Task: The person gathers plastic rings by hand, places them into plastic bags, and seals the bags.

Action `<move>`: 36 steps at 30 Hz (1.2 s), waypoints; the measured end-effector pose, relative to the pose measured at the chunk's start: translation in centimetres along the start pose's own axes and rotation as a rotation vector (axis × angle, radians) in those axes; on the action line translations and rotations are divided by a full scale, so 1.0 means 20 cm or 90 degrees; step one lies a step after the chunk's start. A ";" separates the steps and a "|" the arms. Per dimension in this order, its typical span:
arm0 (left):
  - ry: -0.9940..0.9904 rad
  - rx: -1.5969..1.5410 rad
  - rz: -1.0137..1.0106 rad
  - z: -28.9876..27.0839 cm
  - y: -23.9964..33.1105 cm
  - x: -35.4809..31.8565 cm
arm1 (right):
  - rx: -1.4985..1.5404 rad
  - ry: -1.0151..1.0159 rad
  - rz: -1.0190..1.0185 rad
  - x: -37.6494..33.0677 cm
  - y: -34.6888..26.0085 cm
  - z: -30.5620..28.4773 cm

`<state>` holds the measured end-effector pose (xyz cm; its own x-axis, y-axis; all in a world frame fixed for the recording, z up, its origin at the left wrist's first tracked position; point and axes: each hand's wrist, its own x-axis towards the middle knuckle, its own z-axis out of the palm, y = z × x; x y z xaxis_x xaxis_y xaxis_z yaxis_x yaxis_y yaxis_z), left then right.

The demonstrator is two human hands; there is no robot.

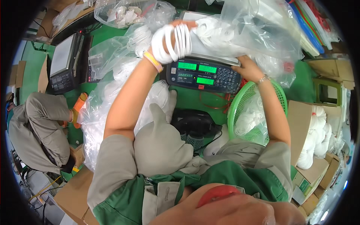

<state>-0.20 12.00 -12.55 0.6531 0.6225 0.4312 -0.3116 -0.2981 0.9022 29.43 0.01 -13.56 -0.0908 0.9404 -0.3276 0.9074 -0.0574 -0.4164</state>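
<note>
Several loops of white cord point(182, 41) hang around my left hand point(173, 36), spread over its back and wrist. Its fingers point right at the far side of a counting scale point(204, 75), partly hidden by the loops. More white cord coils point(217, 32) lie in clear plastic on the scale's metal pan point(200, 47). My right hand point(250, 69) is at the pan's right corner, thumb and fingers apart; some fingertips are hidden. The scale's green displays are lit. Below my right hand, a green basket point(280, 93) holds bagged white coils point(250, 116).
Clear bags of white goods point(101, 120) crowd the left side. A second scale point(63, 62) stands at the far left, near a seated person's grey-clad legs point(48, 116). At the right is a cardboard box point(302, 127) with white bundles point(317, 135). A black bag point(193, 122) lies below the scale.
</note>
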 end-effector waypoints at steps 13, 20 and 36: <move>-0.154 0.183 -0.210 0.39 -0.41 -0.20 | -0.016 0.275 -0.181 -0.12 -0.46 -0.68; -0.177 0.268 -0.300 0.52 -0.50 -0.04 | -0.235 0.133 0.017 0.71 0.18 -0.14; 0.083 -0.168 -0.313 0.49 -0.42 0.00 | 0.113 0.125 0.010 0.48 0.14 -0.38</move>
<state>9.18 7.51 -20.06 0.6791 0.7318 -0.0576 -0.1655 0.2291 0.9592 34.27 11.34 -11.52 0.0195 0.9849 -0.1718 0.8199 -0.1141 -0.5610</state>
